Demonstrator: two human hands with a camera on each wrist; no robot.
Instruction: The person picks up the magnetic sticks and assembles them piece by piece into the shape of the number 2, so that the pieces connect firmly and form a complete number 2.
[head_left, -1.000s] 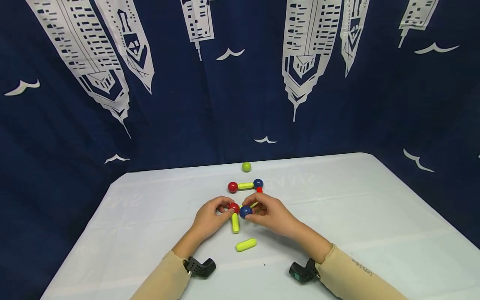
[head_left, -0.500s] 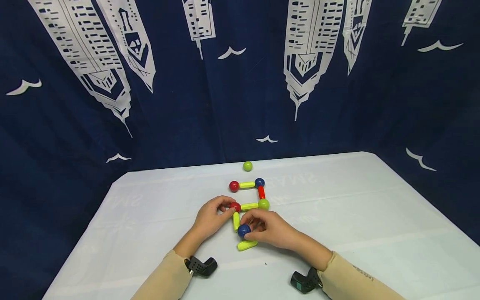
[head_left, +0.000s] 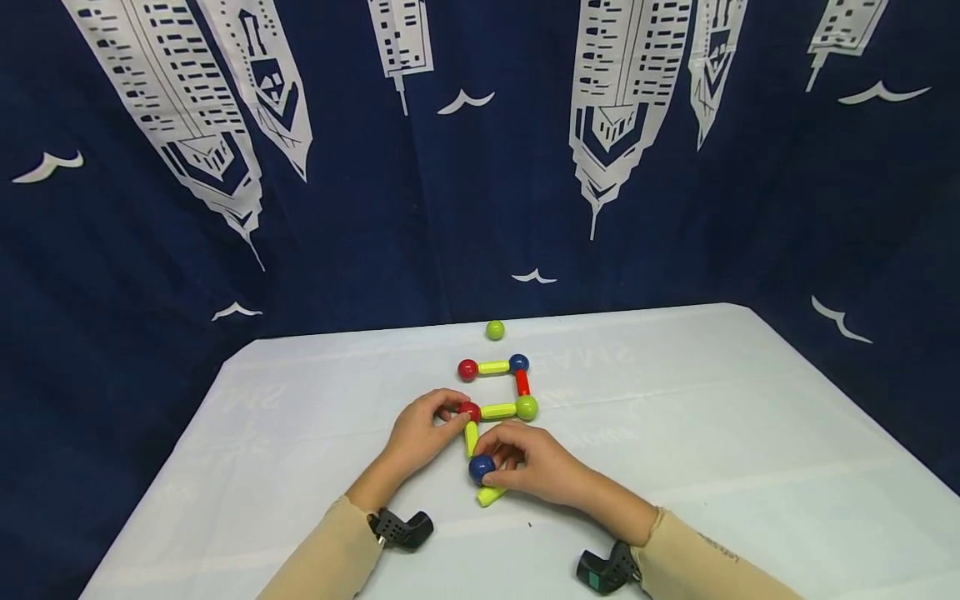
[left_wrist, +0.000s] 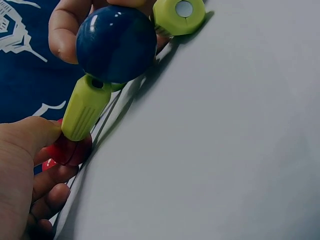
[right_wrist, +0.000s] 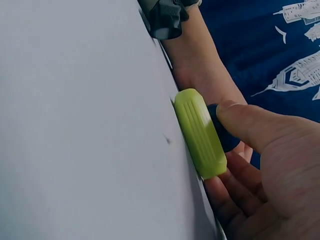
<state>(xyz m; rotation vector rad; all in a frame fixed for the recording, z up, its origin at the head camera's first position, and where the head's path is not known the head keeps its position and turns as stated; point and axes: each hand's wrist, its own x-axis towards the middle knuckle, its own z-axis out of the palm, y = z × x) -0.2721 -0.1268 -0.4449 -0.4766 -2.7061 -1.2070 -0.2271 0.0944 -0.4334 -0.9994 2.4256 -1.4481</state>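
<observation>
My left hand [head_left: 422,431] pinches a red ball [head_left: 469,411] between thumb and fingers. From that ball a yellow-green rod [left_wrist: 86,107] extends toward the near side. My right hand [head_left: 536,460] grips a dark blue ball [head_left: 481,469], which sits right at the rod's near end in the left wrist view. Just in front of the blue ball lies a loose yellow-green rod [right_wrist: 201,134], partly covered by my right hand in the head view. Its end shows a round silver disc in the left wrist view.
Another yellow-green rod [head_left: 498,411] joins the held red ball to a green ball [head_left: 527,407]. A red rod [head_left: 522,383] leads on to a blue ball [head_left: 518,363], then a rod and a red ball [head_left: 467,370]. A lone green ball [head_left: 495,330] rests near the white table's far edge.
My right hand has carried the blue ball from beside the held red ball toward me, to the near end of the rod. My left hand stays on the red ball.
</observation>
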